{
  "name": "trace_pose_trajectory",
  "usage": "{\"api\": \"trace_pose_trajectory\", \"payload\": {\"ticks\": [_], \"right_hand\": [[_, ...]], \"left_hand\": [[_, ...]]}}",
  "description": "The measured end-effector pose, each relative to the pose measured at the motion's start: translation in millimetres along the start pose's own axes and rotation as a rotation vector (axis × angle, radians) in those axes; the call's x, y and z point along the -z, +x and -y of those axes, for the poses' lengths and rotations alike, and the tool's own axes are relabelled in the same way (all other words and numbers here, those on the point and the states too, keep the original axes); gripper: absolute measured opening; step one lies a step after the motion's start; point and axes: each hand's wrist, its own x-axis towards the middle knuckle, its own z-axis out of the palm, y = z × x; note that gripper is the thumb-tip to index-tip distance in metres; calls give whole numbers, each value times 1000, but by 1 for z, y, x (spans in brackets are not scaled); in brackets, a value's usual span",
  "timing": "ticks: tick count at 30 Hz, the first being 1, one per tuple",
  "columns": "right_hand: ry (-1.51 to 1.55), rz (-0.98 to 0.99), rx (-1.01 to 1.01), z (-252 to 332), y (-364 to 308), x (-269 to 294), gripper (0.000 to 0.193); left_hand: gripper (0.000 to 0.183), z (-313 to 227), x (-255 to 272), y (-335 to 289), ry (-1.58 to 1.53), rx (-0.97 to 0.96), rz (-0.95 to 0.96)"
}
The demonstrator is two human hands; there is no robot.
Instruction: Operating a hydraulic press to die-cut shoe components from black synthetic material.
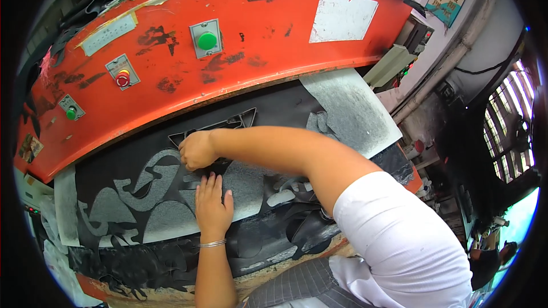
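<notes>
My right hand (pixel 197 149) reaches across from the right with its fingers curled around the near left part of a metal cutting die (pixel 249 118). This die is an angular, thin-walled frame lying on a black sheet (pixel 274 102); my hand and forearm hide much of it. Just nearer to me, my left hand (pixel 214 202) lies flat with fingers stretched out, a bracelet on its wrist. Its fingertips rest by the sheet's cut edge, close below my right hand. Curved cut-outs in the sheet bare a speckled grey-white board (pixel 354 114) underneath.
A red machine beam (pixel 257 34) spans the far side, with green buttons (pixel 207 40) and a red stop button (pixel 123 78). Black scraps (pixel 154 259) hang along the near edge. Control boxes (pixel 394 63) stand at the right; another person (pixel 488 268) is at far right.
</notes>
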Motion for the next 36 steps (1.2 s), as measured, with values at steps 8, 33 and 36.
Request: {"api": "trace_pose_trajectory", "payload": {"ticks": [8,33,36], "right_hand": [[36,-74,140,-13,-2,-5,14],[341,-280,-1657,55,-315,34,21],[412,-272,-1714,57,-297,6,21]], "left_hand": [[44,10,-6,-14,-119,-50,-9],[39,-4,-5,-9,-57,-33,-86],[38,-7,-7,-7,-45,-31,-87]]}}
